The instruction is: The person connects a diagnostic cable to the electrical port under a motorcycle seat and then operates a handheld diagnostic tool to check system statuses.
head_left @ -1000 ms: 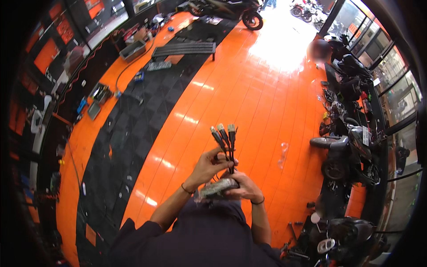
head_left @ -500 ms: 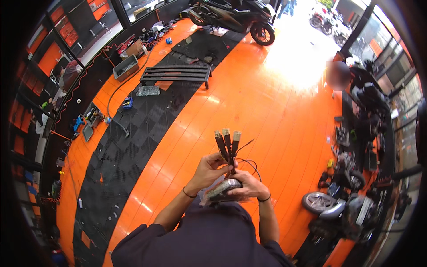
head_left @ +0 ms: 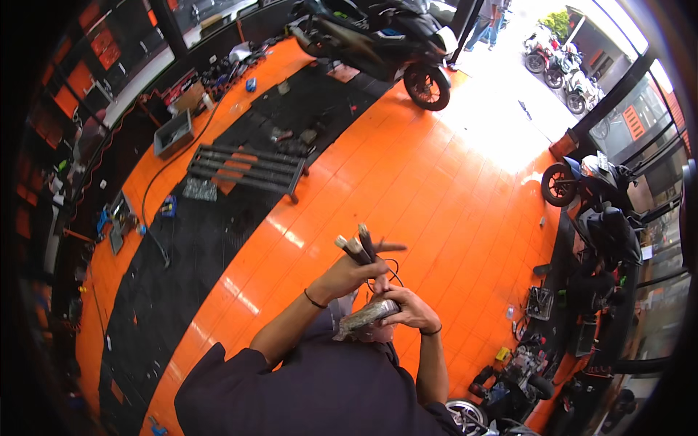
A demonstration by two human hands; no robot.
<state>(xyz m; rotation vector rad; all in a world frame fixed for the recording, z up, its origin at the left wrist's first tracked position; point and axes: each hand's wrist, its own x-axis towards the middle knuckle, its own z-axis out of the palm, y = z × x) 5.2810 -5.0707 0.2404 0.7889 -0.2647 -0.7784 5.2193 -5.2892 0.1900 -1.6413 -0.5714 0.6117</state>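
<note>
My left hand [head_left: 350, 277] is closed round the lower part of a bundle of thick black cables [head_left: 358, 251] with pale, tan-coloured ends. One finger of it points out to the right. Just below and to the right, my right hand [head_left: 413, 308] grips an oblong, silvery-dark object in clear plastic wrap [head_left: 369, 317], its thumb near the top. A thin black wire [head_left: 396, 270] loops out beside the cables. The hands are close together in front of my chest, and the fingers partly hide where the cables meet the wrapped object.
A black slatted bench [head_left: 247, 171] stands on dark matting at the left, near a grey bin [head_left: 173, 135]. One motorcycle [head_left: 385, 43] is parked at the back. More motorcycles and parts [head_left: 520, 374] line the right side. Orange flooring [head_left: 429, 196] spreads ahead.
My left hand has moved up from pinching at the cables' base to closing round them, and the cable ends now lean left. My right hand keeps the wrapped object. The view has shifted.
</note>
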